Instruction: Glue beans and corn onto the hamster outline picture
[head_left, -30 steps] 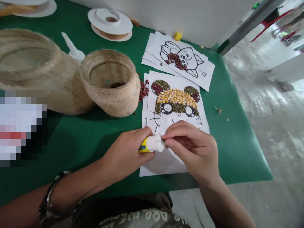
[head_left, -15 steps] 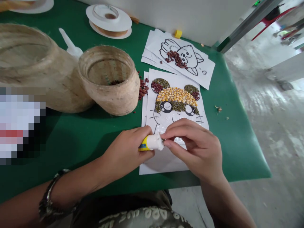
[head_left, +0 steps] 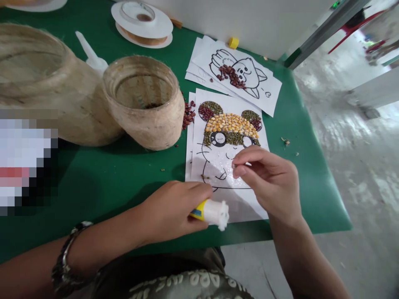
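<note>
Left hand [head_left: 179, 209] closed round glue stick [head_left: 213, 212]; long axis runs rightward from fist, tip slightly bodyward; right hand [head_left: 274, 176] pinches a tiny seed [head_left: 234, 165], apart from tip, beyond and rightward; hamster drawing [head_left: 212, 164] lies beneath right fingertips, extending leftward.

My left hand [head_left: 179, 209]: wrapped round a yellow-and-white bottle [head_left: 214, 211], white end over the animal drawing [head_left: 215, 161] | my right hand [head_left: 271, 176]: pinching a tiny bit [head_left: 234, 165], too small to identify | green tabletop [head_left: 124, 170]: tan jar [head_left: 149, 128] left of the drawing, red beans [head_left: 188, 115] between
</note>
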{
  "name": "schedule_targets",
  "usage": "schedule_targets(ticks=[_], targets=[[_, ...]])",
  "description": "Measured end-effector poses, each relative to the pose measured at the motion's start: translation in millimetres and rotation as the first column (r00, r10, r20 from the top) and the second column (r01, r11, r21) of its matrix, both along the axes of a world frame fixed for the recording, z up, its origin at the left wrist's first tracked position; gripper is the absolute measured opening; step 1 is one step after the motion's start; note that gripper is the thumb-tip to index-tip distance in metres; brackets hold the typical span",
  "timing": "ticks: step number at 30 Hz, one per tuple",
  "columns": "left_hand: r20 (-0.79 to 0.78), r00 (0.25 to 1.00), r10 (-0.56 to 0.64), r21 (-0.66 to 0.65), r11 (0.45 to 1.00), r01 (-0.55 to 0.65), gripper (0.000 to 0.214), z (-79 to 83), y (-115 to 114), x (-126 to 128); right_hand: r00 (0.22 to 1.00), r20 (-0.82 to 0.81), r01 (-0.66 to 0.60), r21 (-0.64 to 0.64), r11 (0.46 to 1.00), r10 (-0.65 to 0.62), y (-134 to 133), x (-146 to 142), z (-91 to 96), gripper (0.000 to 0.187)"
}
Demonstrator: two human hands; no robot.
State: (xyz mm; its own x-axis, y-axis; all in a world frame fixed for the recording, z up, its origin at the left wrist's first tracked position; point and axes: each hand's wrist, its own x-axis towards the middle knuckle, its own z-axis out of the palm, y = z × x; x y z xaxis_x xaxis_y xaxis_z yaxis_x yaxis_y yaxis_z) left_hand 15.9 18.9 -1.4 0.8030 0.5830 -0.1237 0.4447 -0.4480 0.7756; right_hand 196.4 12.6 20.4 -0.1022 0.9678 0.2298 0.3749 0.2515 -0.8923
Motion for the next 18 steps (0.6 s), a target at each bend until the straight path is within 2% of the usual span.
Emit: schedule_targets(ticks=[2,4,9,14,18], targets=[[0.006,0.997,-0.083,0.032,0.996,0.083,0.015,0.0,-0.6,0.2,0.994,0.092,0.058,0.016,0.998,-0.059,6.2,6.3,-4.7,0.009],[0.014,0.993,-0.114,0.031,0.993,0.114,0.016,-0.3,-0.5,0.0,0.973,0.212,0.084,0.049,0.995,-0.093,13.8,10.1,-10.0,0.008],[0.003,0.994,-0.110,-0.013,0.994,0.110,0.016,0.6,1.0,-1.1,0.872,0.483,-0.023,0.191,0.981,-0.073,32.9,8.1,-23.3,0.009],[-0.010,0.995,-0.098,0.000,0.995,0.098,0.018,2.4,1.4,-0.8,0.812,0.581,-0.096,0.225,0.970,-0.055,42.5,3.7,-33.7,0.010],[-0.016,0.994,-0.105,-0.002,0.994,0.105,0.021,3.6,1.6,-0.6,0.793,0.606,-0.079,0.203,0.976,-0.062,44.0,2.5,-36.2,0.010]])
